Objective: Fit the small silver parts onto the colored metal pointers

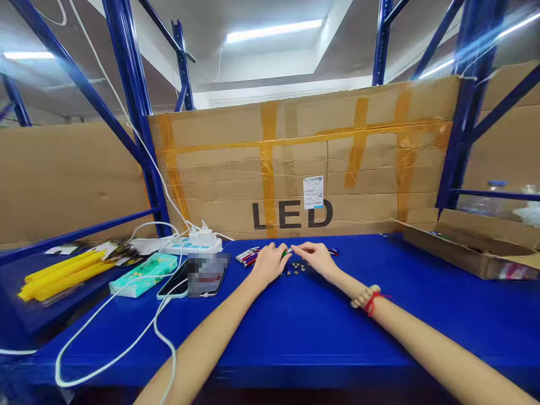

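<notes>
Green tube (284,254) | long axis slanted crosswise | left fingers (281,247), right fingers (300,248) pinching it

Blue tabletop (337,332), smooth. Left side: teal soft pack (141,275), looped white cable (101,371), two phones (174,284) side by side, one partly blurred. Far left: white power strip (192,246). Far middle: slim metallic cylinders (248,256) and small round pieces (296,268), loosely scattered. Far right: open cardboard box (451,256).
</notes>
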The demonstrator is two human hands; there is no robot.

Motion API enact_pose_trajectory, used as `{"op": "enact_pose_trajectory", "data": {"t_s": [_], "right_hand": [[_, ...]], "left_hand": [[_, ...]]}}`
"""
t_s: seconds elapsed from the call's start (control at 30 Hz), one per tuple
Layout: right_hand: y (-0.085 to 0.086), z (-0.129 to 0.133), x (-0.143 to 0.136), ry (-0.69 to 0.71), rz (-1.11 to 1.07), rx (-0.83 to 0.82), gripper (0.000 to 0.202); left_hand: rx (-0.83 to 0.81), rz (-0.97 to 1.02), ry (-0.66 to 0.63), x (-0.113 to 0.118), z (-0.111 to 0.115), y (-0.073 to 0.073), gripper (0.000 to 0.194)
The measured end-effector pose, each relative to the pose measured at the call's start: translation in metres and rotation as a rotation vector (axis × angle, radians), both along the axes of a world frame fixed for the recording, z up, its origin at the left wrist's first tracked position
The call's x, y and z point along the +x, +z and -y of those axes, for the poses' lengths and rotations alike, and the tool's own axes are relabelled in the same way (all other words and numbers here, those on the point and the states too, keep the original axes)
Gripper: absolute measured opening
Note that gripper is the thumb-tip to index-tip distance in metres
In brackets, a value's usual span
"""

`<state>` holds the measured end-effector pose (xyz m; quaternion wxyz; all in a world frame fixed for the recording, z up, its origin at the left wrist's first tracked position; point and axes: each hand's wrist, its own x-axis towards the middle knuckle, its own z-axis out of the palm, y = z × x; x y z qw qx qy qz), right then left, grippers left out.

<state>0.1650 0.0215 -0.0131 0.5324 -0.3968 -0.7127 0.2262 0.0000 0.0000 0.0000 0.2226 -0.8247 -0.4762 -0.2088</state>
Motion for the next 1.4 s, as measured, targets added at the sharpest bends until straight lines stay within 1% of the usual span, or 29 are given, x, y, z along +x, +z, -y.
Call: {"op": "enact_pose_trajectory", "data": {"t_s": [0.17, 0.33, 0.73, 0.9, 1.0, 1.07, 1.17, 1.27, 1.4], "right_hand": [[-0.003, -0.001, 0.0, 0.05, -0.061, -0.053, 0.042], [-0.004, -0.002, 0.0, 0.07, -0.083, -0.105, 0.036], [0.002, 0.004, -0.003, 0.016, -0.094, -0.145, 0.021], [0.002, 0.004, -0.005, -0.022, -0.097, -0.119, 0.017], [0.002, 0.003, -0.005, -0.023, -0.112, -0.118, 0.019], [0.002, 0.003, -0.004, 0.001, -0.124, -0.134, 0.023], [0.002, 0.004, -0.005, 0.054, -0.139, -0.178, 0.034], [0.003, 0.009, -0.008, 0.064, -0.165, -0.208, 0.046], [0.005, 0.011, -0.011, 0.056, -0.189, -0.171, 0.05]], "left_hand": [[0.008, -0.054, -0.014, -0.001, -0.003, -0.003, 0.029], [-0.009, -0.092, -0.023, -0.001, -0.004, -0.003, 0.027], [-0.077, -0.055, -0.011, 0.003, -0.001, -0.001, 0.031], [-0.102, -0.026, -0.001, 0.003, -0.001, 0.0, 0.031], [-0.119, 0.009, 0.009, 0.003, 0.0, 0.0, 0.031], [-0.12, 0.018, 0.013, 0.003, 0.0, 0.0, 0.031], [-0.121, 0.016, 0.02, 0.002, 0.002, 0.0, 0.031], [-0.13, 0.051, 0.05, 0.004, 0.006, 0.002, 0.029], [-0.16, 0.076, 0.079, 0.008, 0.012, 0.006, 0.029]]}}
